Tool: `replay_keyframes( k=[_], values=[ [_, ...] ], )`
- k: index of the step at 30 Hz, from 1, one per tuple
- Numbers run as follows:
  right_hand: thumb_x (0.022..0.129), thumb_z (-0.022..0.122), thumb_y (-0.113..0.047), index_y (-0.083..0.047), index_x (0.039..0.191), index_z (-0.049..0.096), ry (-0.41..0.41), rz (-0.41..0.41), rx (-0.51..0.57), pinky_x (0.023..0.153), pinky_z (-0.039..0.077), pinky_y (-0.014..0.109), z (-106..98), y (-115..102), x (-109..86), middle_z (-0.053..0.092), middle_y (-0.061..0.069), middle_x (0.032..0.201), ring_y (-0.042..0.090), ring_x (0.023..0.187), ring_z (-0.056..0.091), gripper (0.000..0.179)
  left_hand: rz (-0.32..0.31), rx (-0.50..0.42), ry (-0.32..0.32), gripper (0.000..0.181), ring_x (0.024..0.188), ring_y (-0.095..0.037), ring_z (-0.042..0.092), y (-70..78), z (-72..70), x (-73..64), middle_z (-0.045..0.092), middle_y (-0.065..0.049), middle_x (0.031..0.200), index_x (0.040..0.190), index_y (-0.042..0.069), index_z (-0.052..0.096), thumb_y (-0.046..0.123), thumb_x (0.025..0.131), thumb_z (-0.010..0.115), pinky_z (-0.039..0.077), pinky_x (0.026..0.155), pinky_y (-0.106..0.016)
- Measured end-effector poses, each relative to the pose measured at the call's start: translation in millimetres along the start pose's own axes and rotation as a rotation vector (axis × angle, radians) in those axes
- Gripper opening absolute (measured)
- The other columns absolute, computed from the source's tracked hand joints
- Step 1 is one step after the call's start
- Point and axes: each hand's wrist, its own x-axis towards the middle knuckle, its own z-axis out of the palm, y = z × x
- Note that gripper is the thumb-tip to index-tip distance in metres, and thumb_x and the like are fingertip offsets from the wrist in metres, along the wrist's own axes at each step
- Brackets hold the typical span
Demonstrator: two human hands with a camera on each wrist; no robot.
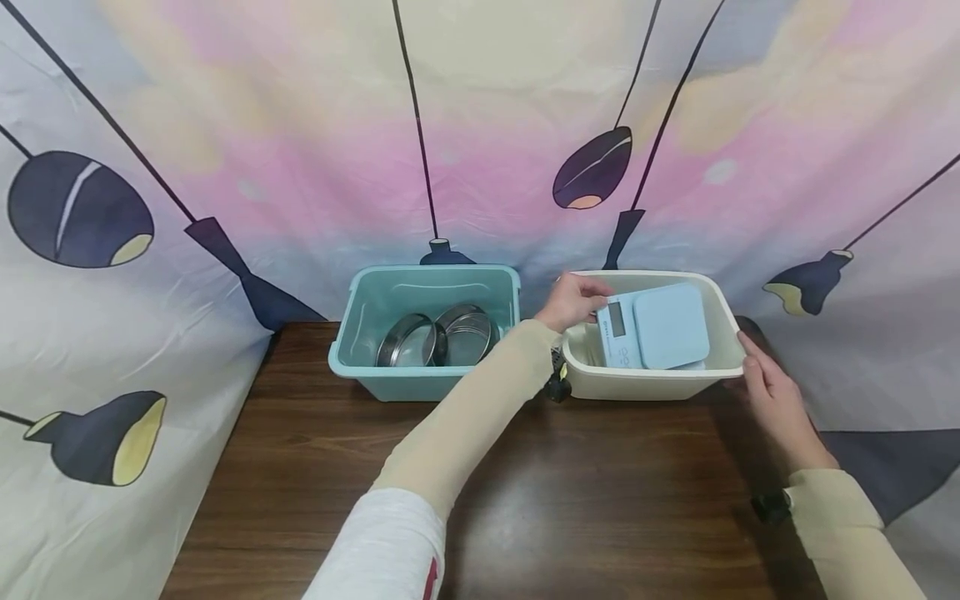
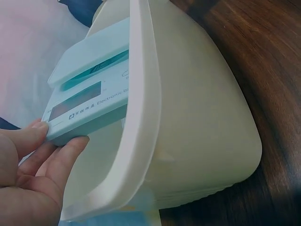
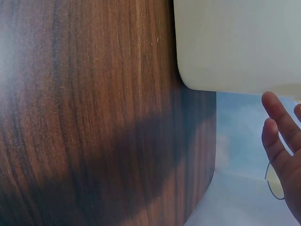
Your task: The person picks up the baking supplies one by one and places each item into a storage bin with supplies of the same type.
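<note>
A light blue electronic kitchen scale (image 1: 670,327) with a dark display lies tilted inside the cream plastic bin (image 1: 645,386). My left hand (image 1: 572,303) pinches the scale's display-side corner between thumb and fingers; the left wrist view shows the thumb on top and fingers (image 2: 70,153) beneath. The scale's lower part is hidden by the bin's rim. At the bin's right end is my right hand (image 1: 780,410), its fingers extended against the outer wall near the rim. The right wrist view shows those fingers (image 3: 281,115) fairly straight beside the bin.
Left of the cream bin stands a teal bin (image 1: 420,385) holding round metal sieves (image 1: 408,342). Both bins sit at the far edge of a dark wooden table (image 1: 585,492). A patterned cloth (image 1: 300,167) with printed lamps hangs behind.
</note>
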Motion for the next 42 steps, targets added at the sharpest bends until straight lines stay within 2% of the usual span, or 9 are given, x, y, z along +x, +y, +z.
replay_keyframes(
  k=[13,16,21,27,31,33,35,37,42],
  values=[
    [0.116,0.032,-0.030,-0.022,0.167,0.025,-0.001,0.005,-0.055,0.073,0.046,0.000,-4.6,-2.1,-2.6,0.040,0.033,0.157,-0.017,0.093,0.055,0.053,-0.014,0.036,-0.011,0.023,0.107,-0.028,0.071,1.7,11.3,2.0,0.072,-0.018,0.121,0.123,-0.002,0.075,0.002,0.104,0.062,0.064,0.088,-0.036],
    [0.116,0.031,-0.032,-0.026,0.168,0.023,-0.007,0.020,-0.062,0.085,0.060,0.024,-5.0,-3.7,-2.4,0.039,0.028,0.160,0.009,0.102,0.070,0.053,-0.023,0.066,-0.001,0.022,0.104,-0.025,0.070,1.2,15.6,5.8,0.073,-0.016,0.118,0.120,-0.001,0.076,0.001,0.104,0.061,0.064,0.088,-0.042],
    [0.116,0.028,-0.033,-0.028,0.168,0.019,-0.021,0.029,-0.067,0.095,0.048,0.061,-4.9,-5.2,-1.7,0.033,0.023,0.165,0.047,0.116,0.063,0.053,-0.043,0.159,0.008,0.022,0.100,-0.020,0.067,1.5,21.7,10.8,0.071,-0.012,0.114,0.119,0.002,0.076,0.003,0.106,0.058,0.066,0.081,-0.040],
    [0.116,0.031,-0.030,-0.024,0.168,0.022,-0.010,0.010,-0.072,0.087,0.063,0.038,-5.6,-6.3,-1.6,0.039,0.027,0.161,0.038,0.108,0.065,0.053,0.002,0.345,-0.032,0.029,0.104,-0.023,0.069,3.3,23.6,13.1,0.072,-0.014,0.124,0.126,0.002,0.075,-0.002,0.105,0.054,0.062,0.075,-0.029],
    [0.116,0.030,-0.034,-0.026,0.168,0.021,-0.009,0.039,-0.059,0.091,0.063,0.043,-3.1,-8.1,-0.6,0.038,0.028,0.161,0.038,0.110,0.065,0.054,-0.005,0.462,-0.055,0.026,0.071,-0.016,0.051,3.7,24.9,13.3,0.062,-0.008,0.082,0.086,0.002,0.069,-0.007,0.103,0.052,0.040,0.062,-0.023],
    [0.116,0.028,-0.036,-0.027,0.168,0.019,-0.017,0.052,-0.043,0.096,0.055,0.063,-0.7,-9.2,0.2,0.036,0.028,0.162,0.044,0.113,0.063,0.054,-0.032,0.497,-0.063,0.030,0.065,-0.015,0.035,4.0,25.8,12.9,0.042,-0.004,0.072,0.075,0.004,0.052,-0.007,0.103,0.052,0.031,0.061,-0.026],
    [0.115,0.027,-0.038,-0.029,0.168,0.018,-0.023,0.063,-0.022,0.098,0.047,0.071,1.3,-9.8,0.7,0.034,0.027,0.163,0.050,0.117,0.061,0.055,-0.067,0.508,-0.076,0.026,0.067,-0.016,0.033,3.7,26.7,11.9,0.040,-0.006,0.074,0.079,0.003,0.050,-0.004,0.104,0.051,0.032,0.062,-0.027],
    [0.115,0.027,-0.039,-0.030,0.168,0.017,-0.025,0.067,-0.015,0.099,0.046,0.074,2.5,-9.8,1.3,0.034,0.027,0.164,0.052,0.118,0.060,0.055,-0.095,0.514,-0.074,0.013,0.080,-0.016,0.051,3.4,27.2,10.0,0.062,-0.010,0.094,0.103,-0.002,0.066,-0.002,0.104,0.053,0.045,0.071,-0.025],
    [0.115,0.026,-0.041,-0.032,0.168,0.016,-0.031,0.081,-0.011,0.099,0.050,0.069,2.2,-9.1,1.2,0.029,0.024,0.167,0.054,0.125,0.056,0.055,-0.154,0.462,-0.082,0.051,0.132,-0.028,0.055,2.0,27.7,8.2,0.052,-0.019,0.153,0.153,-0.005,0.046,-0.003,0.102,0.054,0.052,0.105,-0.035]
  ],
)
